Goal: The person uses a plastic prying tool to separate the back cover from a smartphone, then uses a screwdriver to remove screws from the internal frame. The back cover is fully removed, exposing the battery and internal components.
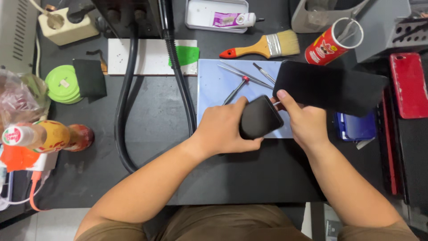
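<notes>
**Both hands on a dark phone over the blue mat**

The left hand (225, 129) is wrapped around the lower end of a black phone (260, 118), thumb along its near edge, holding it tilted above the front part of a pale blue work mat (214, 89). The right hand (306, 122) meets it at the phone's upper right corner, fingers pinched together on something thin and pale there; what exactly it grips is too small to tell. The phone looks stiff, smooth and rather slippery, probably light but easy to crack, so the long edges seem the safest hold, as the left hand has it.

On the mat lie tweezers (243, 73) and a small screwdriver (235, 89). A large black panel (330, 87) rests just beyond the right hand, overlapping the mat's corner. Farther back on the counter (156, 125) are a paintbrush with a red handle (263, 47), a red tube can (332, 42) holding tools, and a white tray (196, 13). A red phone (409, 85) sits at the far right; black hoses (127, 89) curve down the left.
</notes>
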